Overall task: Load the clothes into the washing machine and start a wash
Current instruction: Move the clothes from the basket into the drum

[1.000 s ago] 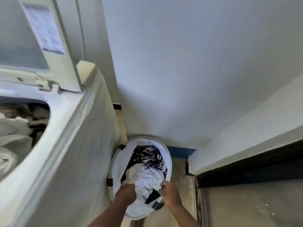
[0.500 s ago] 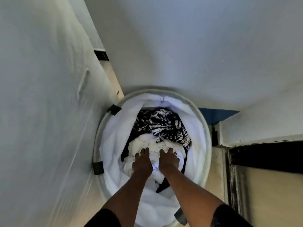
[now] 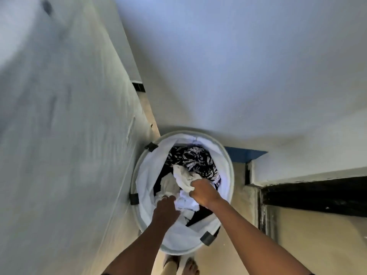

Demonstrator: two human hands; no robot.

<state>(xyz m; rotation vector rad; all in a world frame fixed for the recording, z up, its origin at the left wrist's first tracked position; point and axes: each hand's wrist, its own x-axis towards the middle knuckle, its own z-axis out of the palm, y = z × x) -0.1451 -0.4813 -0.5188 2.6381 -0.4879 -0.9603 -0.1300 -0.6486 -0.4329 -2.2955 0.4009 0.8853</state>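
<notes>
Beside the washer (image 3: pixel 69 135), on the floor (image 3: pixel 244 197): round basket (image 3: pixel 231 165), set close against the washer's flat side and the wall (image 3: pixel 238 76).
Basket build: pale hoop rim, loose white liner (image 3: pixel 147 175), dark clips (image 3: pixel 134 199) spaced round the rim.
Clothes: all in view lie in the basket; washer opening out of view.
Right hand (image 3: pixel 202 192): fingers clenched round a bunched white cloth (image 3: pixel 183 176), held just above the pile.
Left hand (image 3: pixel 165 212): low in the basket, fingertips at the white heap (image 3: pixel 186 203); back of hand hides the fingers, so grasping or only pressing, cannot tell.
Far side of basket: print garment (image 3: pixel 190 159), black with white leaf pattern, crumpled.
Near side: a plain dark piece under the white heap.
Textures: white cloth soft, thick-looking and creased; liner thin and smooth; washer side hard, faintly scuffed.
Step in hand (judgement): gathering a load to lift out.
Doing it well (judgement): dig the left hand under the heap, not just on top; bunch trailing ends into the grip; lift straight up, as the washer stands tight alongside; keep fabric off the clips; mind the liner does not ride up with the bundle.
</notes>
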